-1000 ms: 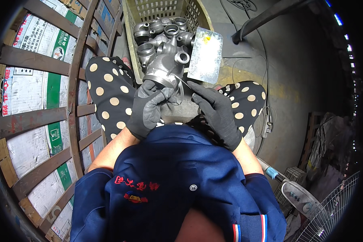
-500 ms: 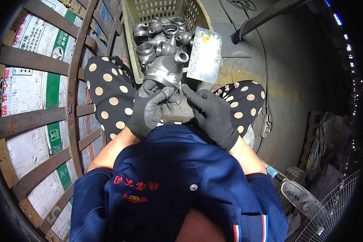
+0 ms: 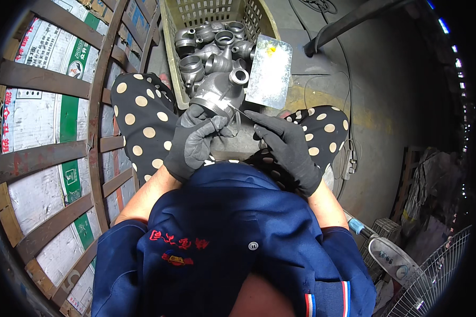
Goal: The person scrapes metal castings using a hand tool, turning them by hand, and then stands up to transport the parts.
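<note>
A grey cast metal pipe fitting (image 3: pixel 219 90) with a threaded rim and a small round outlet is held in front of me. My left hand (image 3: pixel 193 142), in a dark grey glove, is closed round the lower side of its threaded rim. My right hand (image 3: pixel 288 145), gloved alike, is closed with its fingers nearly straight, on a thin metal tool (image 3: pixel 240 111). The tool's tip reaches the fitting's rim; most of its length is hidden in the hand. Below the fitting, between my knees, sits a grey block-like surface (image 3: pixel 240 143).
A yellowish plastic crate (image 3: pixel 264 21) ahead holds several similar metal fittings (image 3: pixel 225 38). A pale flat plate (image 3: pixel 268 71) with a yellow mark stands at its right corner. A rusty metal rack (image 3: pixel 98 100) with boxes lines the left. Cables (image 3: pixel 346 68) and a fan (image 3: pixel 433 274) are on the right.
My right hand has drawn back a little to the right and its fingers have straightened, so the thin tool shows more. The left hand and the fitting have hardly moved.
</note>
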Available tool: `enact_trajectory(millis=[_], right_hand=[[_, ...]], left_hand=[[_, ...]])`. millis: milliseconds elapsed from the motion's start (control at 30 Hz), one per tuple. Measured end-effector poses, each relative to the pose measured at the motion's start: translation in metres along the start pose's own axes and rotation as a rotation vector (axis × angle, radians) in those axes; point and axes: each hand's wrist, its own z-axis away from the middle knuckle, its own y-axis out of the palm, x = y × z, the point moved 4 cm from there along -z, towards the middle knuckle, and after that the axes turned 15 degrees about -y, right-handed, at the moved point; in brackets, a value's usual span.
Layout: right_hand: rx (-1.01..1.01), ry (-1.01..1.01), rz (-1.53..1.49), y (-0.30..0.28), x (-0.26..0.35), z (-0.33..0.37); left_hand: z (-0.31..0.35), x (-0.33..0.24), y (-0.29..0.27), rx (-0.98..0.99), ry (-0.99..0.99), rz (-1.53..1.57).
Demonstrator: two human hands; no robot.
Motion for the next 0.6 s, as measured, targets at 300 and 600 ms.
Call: enact_trajectory(millis=[300,600], right_hand=[[0.062,-0.098,0.269,0.0049,0.0075,0.0059],[0.058,-0.078,0.340,0.0071,0.0098,0.0055]], left_hand=[[-0.0006,0.0007,0.0002,-0.026,-0.005,-0.038],[-0.0022,0.0032,0.0002,-0.040,0.020,-0.052]])
